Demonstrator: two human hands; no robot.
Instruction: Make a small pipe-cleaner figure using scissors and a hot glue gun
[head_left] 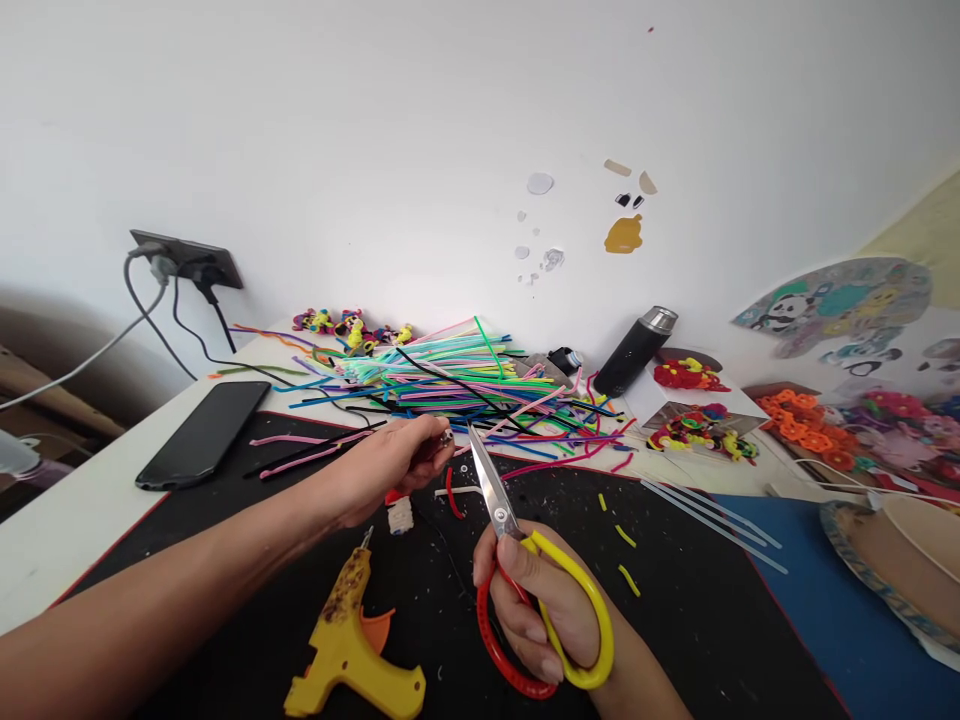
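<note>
My right hand (536, 590) grips a pair of scissors (501, 508) with one red and one yellow handle loop, the blades pointing up and away. Just left of the blade tips, my left hand (405, 460) is closed, its fingers pinched together. A small dark and white bit shows at its fingertips, too small to name. Below that hand lies a whitish fuzzy piece (400, 515) with red at its top. A short red pipe cleaner piece (454, 494) rests between the hands. Nearer to me, a yellow glue gun (352, 645) lies on the black mat (465, 660).
A big heap of coloured pipe cleaners (442, 370) spreads along the wall. A phone (206, 435) lies left, a black flask (634, 355) leans back right. Glue sticks (716, 515) and yellow snippets (625, 536) are on the right, near a round basket (885, 570).
</note>
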